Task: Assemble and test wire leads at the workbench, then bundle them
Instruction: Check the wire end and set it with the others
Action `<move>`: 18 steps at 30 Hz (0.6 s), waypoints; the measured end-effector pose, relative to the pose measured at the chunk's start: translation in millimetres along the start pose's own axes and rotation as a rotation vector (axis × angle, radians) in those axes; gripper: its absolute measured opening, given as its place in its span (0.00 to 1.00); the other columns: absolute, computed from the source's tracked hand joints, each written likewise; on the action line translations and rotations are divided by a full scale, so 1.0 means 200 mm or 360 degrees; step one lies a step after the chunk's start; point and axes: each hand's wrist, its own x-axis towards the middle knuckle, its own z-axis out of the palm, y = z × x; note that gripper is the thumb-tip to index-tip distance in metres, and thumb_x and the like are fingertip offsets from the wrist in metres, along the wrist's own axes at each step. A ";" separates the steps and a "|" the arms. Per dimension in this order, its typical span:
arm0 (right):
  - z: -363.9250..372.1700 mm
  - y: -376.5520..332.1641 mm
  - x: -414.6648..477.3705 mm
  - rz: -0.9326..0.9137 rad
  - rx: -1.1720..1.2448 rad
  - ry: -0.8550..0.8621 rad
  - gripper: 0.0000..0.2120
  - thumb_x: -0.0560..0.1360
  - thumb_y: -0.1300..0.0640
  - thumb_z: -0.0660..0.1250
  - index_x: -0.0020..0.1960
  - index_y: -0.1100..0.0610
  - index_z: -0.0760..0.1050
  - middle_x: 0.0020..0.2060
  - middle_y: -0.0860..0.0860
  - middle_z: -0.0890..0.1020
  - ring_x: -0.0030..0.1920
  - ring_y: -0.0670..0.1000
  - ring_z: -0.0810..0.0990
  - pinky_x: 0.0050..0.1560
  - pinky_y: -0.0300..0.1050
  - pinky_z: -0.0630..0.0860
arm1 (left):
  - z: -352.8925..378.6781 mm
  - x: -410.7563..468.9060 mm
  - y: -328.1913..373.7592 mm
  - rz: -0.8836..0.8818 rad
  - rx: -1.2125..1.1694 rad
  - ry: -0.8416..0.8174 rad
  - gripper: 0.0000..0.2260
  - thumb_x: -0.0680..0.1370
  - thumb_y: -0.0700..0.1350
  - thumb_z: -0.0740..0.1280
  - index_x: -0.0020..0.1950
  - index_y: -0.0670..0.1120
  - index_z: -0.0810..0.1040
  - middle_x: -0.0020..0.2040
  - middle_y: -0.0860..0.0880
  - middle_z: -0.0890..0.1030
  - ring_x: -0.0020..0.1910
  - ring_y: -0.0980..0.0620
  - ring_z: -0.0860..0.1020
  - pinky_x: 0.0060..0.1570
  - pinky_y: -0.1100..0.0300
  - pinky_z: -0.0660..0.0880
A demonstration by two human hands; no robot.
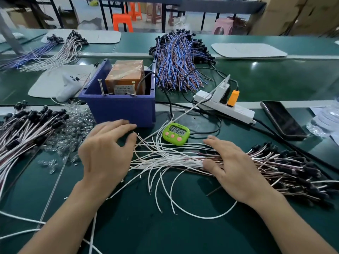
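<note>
A loose spread of white and brown wire leads (165, 158) with black sockets at the right end (293, 162) lies on the green bench. My right hand (236, 167) rests flat on the middle of this spread, fingers straight, pressing the wires down. My left hand (104, 153) hovers at the white free ends, fingers spread and slightly bent, its fingertips near the wire tips; it holds nothing. A blue bin (119, 105) with an orange-brown tester box (126, 76) and two upright screws stands just behind my left hand.
A green timer (175, 133) sits behind the wires. A white power strip (225, 105) with an orange plug and black cables lies to the right, then a phone (282, 120). Clear bulbs (73, 132) and more leads (23, 132) lie left; blue-brown leads (179, 59) behind.
</note>
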 end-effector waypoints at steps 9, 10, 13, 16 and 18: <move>-0.26 0.03 0.03 -0.0089 0.0088 -0.0940 0.61 0.53 0.40 0.80 0.74 0.22 0.46 0.73 0.23 0.56 0.72 0.25 0.54 0.74 0.33 0.57 | 0.03 -0.05 0.05 0.0472 -0.0364 -0.0840 0.25 0.74 0.63 0.73 0.70 0.58 0.79 0.74 0.64 0.72 0.77 0.68 0.58 0.71 0.77 0.47; -0.26 0.03 0.03 -0.0166 -0.0045 -0.1021 0.66 0.51 0.41 0.81 0.75 0.22 0.41 0.76 0.24 0.50 0.74 0.26 0.48 0.75 0.32 0.53 | 0.03 -0.06 0.05 0.0483 -0.0363 -0.0868 0.27 0.73 0.64 0.72 0.71 0.58 0.78 0.74 0.65 0.71 0.77 0.69 0.57 0.70 0.78 0.46; -0.23 0.05 0.01 -0.0313 -0.0256 -0.0977 0.69 0.50 0.40 0.81 0.74 0.23 0.36 0.76 0.24 0.43 0.75 0.27 0.41 0.74 0.30 0.46 | 0.03 -0.05 0.04 0.0531 -0.0354 -0.0921 0.29 0.71 0.66 0.72 0.71 0.58 0.78 0.74 0.65 0.71 0.77 0.71 0.56 0.70 0.79 0.46; -0.20 0.09 0.01 -0.0189 -0.0023 -0.0640 0.58 0.55 0.43 0.83 0.73 0.20 0.50 0.70 0.23 0.64 0.69 0.26 0.62 0.69 0.29 0.59 | 0.04 -0.05 0.03 0.0568 -0.0340 -0.0948 0.30 0.70 0.65 0.74 0.71 0.59 0.78 0.74 0.66 0.70 0.77 0.70 0.56 0.70 0.78 0.47; -0.16 0.11 0.02 -0.0099 0.0138 -0.0342 0.45 0.64 0.47 0.82 0.69 0.20 0.62 0.60 0.24 0.75 0.61 0.30 0.73 0.65 0.32 0.67 | 0.04 -0.05 0.03 0.0556 -0.0328 -0.0963 0.31 0.70 0.66 0.74 0.72 0.60 0.77 0.74 0.67 0.69 0.77 0.70 0.56 0.70 0.78 0.47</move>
